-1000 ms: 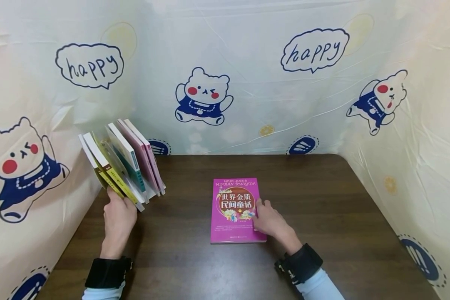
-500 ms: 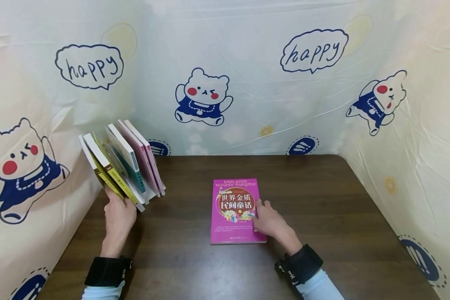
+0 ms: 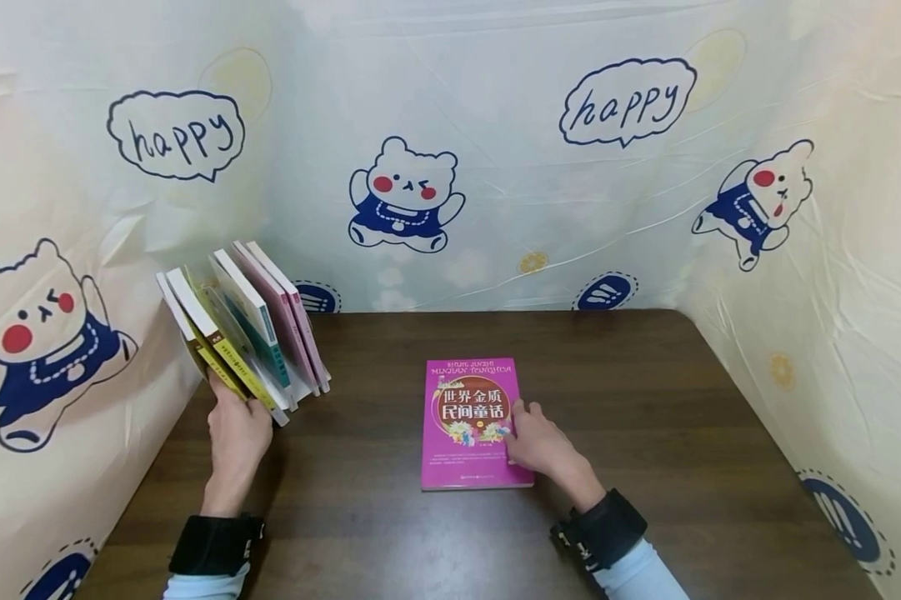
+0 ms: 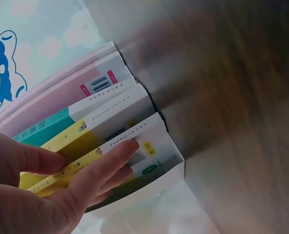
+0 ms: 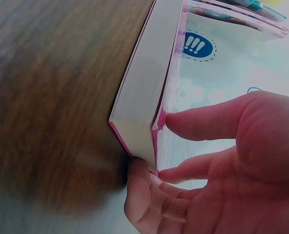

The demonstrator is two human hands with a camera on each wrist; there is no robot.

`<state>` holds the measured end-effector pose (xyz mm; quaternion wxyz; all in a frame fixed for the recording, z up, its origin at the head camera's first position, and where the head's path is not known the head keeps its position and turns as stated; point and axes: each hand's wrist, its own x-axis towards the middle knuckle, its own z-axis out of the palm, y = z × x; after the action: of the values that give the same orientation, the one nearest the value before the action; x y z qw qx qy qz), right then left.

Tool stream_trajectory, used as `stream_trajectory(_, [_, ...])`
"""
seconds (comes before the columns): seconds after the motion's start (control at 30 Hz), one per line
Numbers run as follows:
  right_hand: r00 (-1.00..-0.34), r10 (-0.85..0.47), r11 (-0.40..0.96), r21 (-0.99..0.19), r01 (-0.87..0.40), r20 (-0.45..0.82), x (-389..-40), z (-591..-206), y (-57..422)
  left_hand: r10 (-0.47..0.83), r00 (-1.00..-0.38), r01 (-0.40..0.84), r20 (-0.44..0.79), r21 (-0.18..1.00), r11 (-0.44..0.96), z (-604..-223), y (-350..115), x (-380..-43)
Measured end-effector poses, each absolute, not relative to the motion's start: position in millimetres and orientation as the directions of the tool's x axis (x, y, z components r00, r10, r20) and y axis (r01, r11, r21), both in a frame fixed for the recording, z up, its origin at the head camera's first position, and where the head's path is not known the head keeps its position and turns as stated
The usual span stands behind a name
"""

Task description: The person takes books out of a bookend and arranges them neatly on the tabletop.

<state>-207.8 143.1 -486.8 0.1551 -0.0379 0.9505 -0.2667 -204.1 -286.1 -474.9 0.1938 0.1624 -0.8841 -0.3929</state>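
Observation:
A bright pink paperback book (image 3: 468, 467) lies flat on the brown table in the head view. My right hand (image 3: 543, 442) grips its right edge; the right wrist view shows the thumb (image 5: 198, 124) at the cover's edge and fingertips against the white page block (image 5: 147, 63). Over at the left, several books stand upright in a leaning row. My left hand (image 3: 238, 433) pinches the outermost yellow-spined book (image 4: 152, 129), thumb by the spine, fingers along its outer cover. Beside it come a second yellow-spined book (image 3: 234, 362), a teal book (image 3: 273, 354) and pink books (image 3: 296, 325).
The brown wooden table (image 3: 630, 383) extends between the two hands and to the right. A pale curtain (image 3: 495, 250) with bear drawings hangs behind and along both sides, close to the row of books.

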Motion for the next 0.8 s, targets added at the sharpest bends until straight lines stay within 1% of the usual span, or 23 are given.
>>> stream_trajectory(0.47, [-0.945, -0.161, 0.854, -0.52, 0.01, -0.284, -208.0, -485.6, 142.8, -0.421, -0.871, -0.099, 0.251, 0.751, 0.652, -470.0, -274.9, -189.9])
stream_trajectory(0.67, [-0.946, -0.158, 0.856, -0.516, 0.012, -0.284, -207.9, -485.9, 143.6, -0.448, -0.852, -0.094, 0.27, 0.763, 0.64, -466.5, -277.5, -193.2])
stream_trajectory(0.8, [-0.946, -0.158, 0.856, -0.517, 0.013, -0.284, -208.0, -485.7, 143.7, -0.452, -0.854, -0.098, 0.258, 0.773, 0.627, -465.2, -280.1, -196.5])
